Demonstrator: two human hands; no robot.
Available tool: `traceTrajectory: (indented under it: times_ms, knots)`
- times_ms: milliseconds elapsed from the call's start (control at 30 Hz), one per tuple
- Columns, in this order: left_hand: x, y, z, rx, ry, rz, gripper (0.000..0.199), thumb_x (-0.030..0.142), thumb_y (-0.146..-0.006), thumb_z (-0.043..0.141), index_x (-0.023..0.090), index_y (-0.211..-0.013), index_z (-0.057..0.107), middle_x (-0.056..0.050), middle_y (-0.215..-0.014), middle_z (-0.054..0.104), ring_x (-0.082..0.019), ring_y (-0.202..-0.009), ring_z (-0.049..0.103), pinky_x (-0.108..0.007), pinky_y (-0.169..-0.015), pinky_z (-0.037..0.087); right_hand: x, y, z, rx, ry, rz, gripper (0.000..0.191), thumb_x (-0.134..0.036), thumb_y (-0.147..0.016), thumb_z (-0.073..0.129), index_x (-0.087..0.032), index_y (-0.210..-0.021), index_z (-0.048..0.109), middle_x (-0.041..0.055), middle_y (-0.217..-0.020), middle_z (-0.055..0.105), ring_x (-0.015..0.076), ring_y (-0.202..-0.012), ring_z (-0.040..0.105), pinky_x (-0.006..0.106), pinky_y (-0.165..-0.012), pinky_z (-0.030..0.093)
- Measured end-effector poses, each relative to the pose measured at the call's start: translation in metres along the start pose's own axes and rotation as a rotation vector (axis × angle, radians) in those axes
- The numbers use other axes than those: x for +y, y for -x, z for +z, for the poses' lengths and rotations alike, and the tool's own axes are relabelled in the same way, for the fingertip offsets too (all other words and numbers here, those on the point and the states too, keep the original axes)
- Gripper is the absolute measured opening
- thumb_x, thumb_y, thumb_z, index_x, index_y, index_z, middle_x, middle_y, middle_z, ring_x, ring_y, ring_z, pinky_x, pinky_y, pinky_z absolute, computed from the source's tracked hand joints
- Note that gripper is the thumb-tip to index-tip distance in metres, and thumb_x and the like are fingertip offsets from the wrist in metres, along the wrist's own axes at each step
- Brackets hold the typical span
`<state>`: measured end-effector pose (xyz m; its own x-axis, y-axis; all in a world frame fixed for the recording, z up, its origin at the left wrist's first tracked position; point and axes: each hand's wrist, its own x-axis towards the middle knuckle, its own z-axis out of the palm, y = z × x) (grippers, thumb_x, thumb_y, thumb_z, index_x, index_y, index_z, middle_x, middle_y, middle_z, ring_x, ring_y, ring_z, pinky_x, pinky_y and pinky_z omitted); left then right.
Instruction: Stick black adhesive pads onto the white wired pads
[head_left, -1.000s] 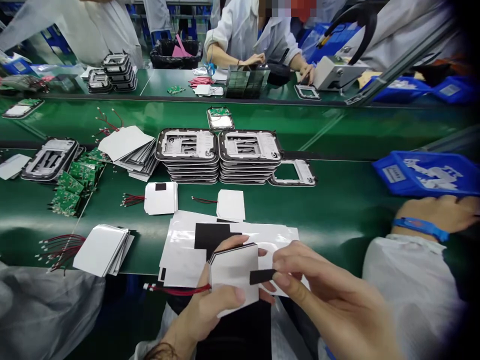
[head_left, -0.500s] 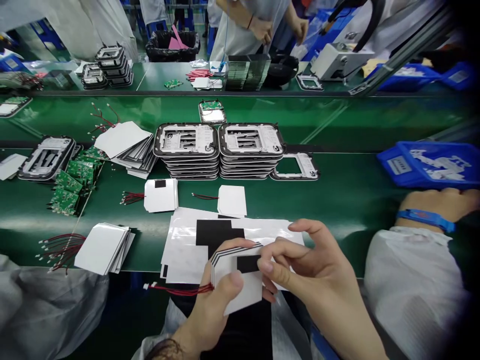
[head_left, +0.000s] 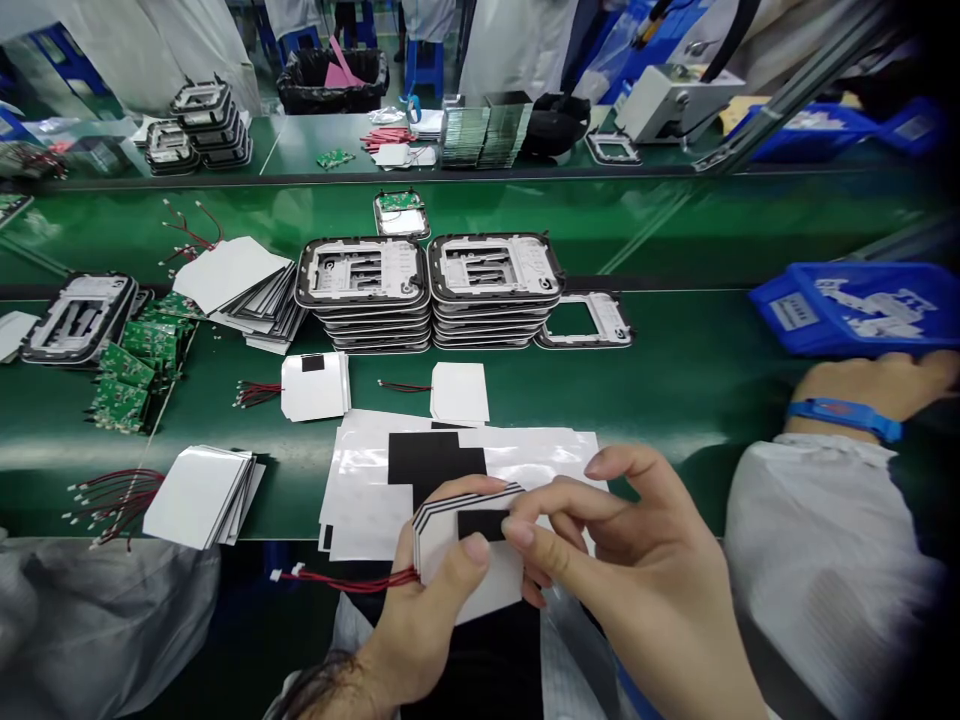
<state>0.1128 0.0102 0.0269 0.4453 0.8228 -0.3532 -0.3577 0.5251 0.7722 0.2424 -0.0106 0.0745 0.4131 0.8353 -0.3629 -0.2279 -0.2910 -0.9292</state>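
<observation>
My left hand (head_left: pixel 431 600) grips a small stack of white square panels (head_left: pixel 487 585), thumb on top, with red wires trailing out to the left. A black rectangle (head_left: pixel 480 524) lies on the top panel. My right hand (head_left: pixel 630 550) has its thumb and index finger pinched at the right end of that rectangle; whatever lies between the fingertips is hidden. Beneath and behind the hands are white sheets (head_left: pixel 360 520) with black patches. A single wired white panel (head_left: pixel 459 392) and a small wired stack (head_left: pixel 311 388) sit just beyond them.
Two stacks of frames (head_left: pixel 364 275) stand mid-table, beside a loose frame (head_left: pixel 619 322). Green circuit boards (head_left: pixel 124 390) and fanned white panels (head_left: pixel 199 497) lie left. Another person's wrist with a blue band (head_left: pixel 844 412) is near a blue bin (head_left: pixel 787 312) at right.
The view has shifted slightly, moving the table items a little left and up. My right thumb is a bit farther left over the black rectangle. The far person's hands have left the view.
</observation>
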Motion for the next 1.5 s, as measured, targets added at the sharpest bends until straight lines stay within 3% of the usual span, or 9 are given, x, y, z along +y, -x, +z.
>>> traceTrajectory:
  times_ms: [100,233,367,667,900,1033,1200,1400,1500]
  knots:
    - [0.001,0.000,0.001,0.014,-0.008,-0.001,0.031,0.041,-0.083,0.065,0.025,-0.109,0.067,-0.002,-0.106,0.069,-0.024,-0.102,0.061,-0.038,-0.094,0.045,-0.001,0.002,0.001,0.036,-0.016,0.007,0.052,-0.031,-0.069,0.080,-0.030,-0.088,0.032,-0.0052,-0.066,0.067,0.0134,-0.053,0.039,0.024,-0.038,0.049]
    - [0.002,0.000,0.002,0.014,0.005,-0.027,0.032,0.041,-0.082,0.066,0.024,-0.109,0.067,-0.004,-0.106,0.070,-0.026,-0.102,0.063,-0.036,-0.086,0.048,0.003,-0.001,-0.003,-0.018,-0.028,0.027,0.052,-0.034,-0.070,0.080,-0.031,-0.086,0.031,-0.0057,-0.067,0.067,0.0140,-0.051,0.039,0.027,-0.037,0.051]
    - [0.004,0.000,0.004,-0.027,0.040,-0.035,0.031,0.040,-0.082,0.066,0.025,-0.109,0.066,-0.002,-0.094,0.072,-0.021,-0.087,0.067,-0.035,-0.083,0.050,0.007,-0.005,-0.005,-0.030,-0.009,0.026,0.052,-0.035,-0.070,0.080,-0.031,-0.086,0.031,-0.0048,-0.068,0.067,0.0143,-0.050,0.041,0.028,-0.037,0.052]
    - [0.002,-0.001,0.002,0.014,0.019,-0.051,0.032,0.041,-0.081,0.067,0.025,-0.109,0.066,-0.003,-0.098,0.071,-0.023,-0.091,0.065,-0.035,-0.085,0.048,0.009,-0.003,-0.005,-0.005,0.025,0.021,0.051,-0.036,-0.067,0.082,-0.029,-0.084,0.035,-0.0039,-0.068,0.067,0.0138,-0.048,0.047,0.028,-0.036,0.052]
    - [0.000,-0.002,0.002,0.061,-0.004,-0.014,0.030,0.040,-0.081,0.068,0.025,-0.107,0.069,-0.004,-0.108,0.069,-0.028,-0.105,0.061,-0.044,-0.102,0.040,0.013,-0.006,-0.003,0.003,0.021,-0.005,0.050,-0.034,-0.068,0.082,-0.030,-0.082,0.034,-0.0026,-0.068,0.068,0.0161,-0.055,0.043,0.028,-0.036,0.052]
    - [-0.002,-0.002,0.002,0.070,-0.005,0.004,0.027,0.039,-0.081,0.067,0.027,-0.106,0.070,-0.002,-0.110,0.068,-0.027,-0.112,0.058,-0.043,-0.107,0.035,0.013,-0.006,-0.001,0.016,0.042,-0.017,0.050,-0.035,-0.068,0.082,-0.030,-0.082,0.034,-0.0017,-0.069,0.067,0.0172,-0.058,0.042,0.028,-0.036,0.053]
    - [-0.002,-0.004,0.002,0.086,-0.035,-0.003,0.028,0.040,-0.081,0.067,0.025,-0.105,0.070,-0.004,-0.111,0.068,-0.028,-0.112,0.057,-0.042,-0.105,0.038,0.010,-0.002,0.004,0.061,0.052,-0.037,0.046,-0.034,-0.071,0.080,-0.030,-0.081,0.034,-0.0001,-0.069,0.066,0.0180,-0.060,0.042,0.027,-0.036,0.048]
    - [0.001,-0.005,0.004,0.055,-0.015,-0.055,0.033,0.044,-0.080,0.067,0.024,-0.107,0.068,-0.004,-0.095,0.071,-0.024,-0.087,0.065,-0.042,-0.089,0.048,0.015,-0.003,0.004,0.081,0.103,-0.125,0.042,-0.027,-0.073,0.078,-0.027,-0.080,0.036,-0.0021,-0.070,0.068,0.0142,-0.057,0.042,0.027,-0.047,0.045]
    - [0.000,-0.005,0.004,0.102,-0.019,-0.053,0.030,0.043,-0.079,0.069,0.026,-0.104,0.069,-0.003,-0.106,0.069,-0.026,-0.101,0.062,-0.043,-0.098,0.043,0.019,-0.005,0.001,0.067,0.124,-0.179,0.040,-0.025,-0.074,0.077,-0.027,-0.080,0.037,-0.0031,-0.070,0.069,0.0136,-0.056,0.044,0.028,-0.052,0.046]
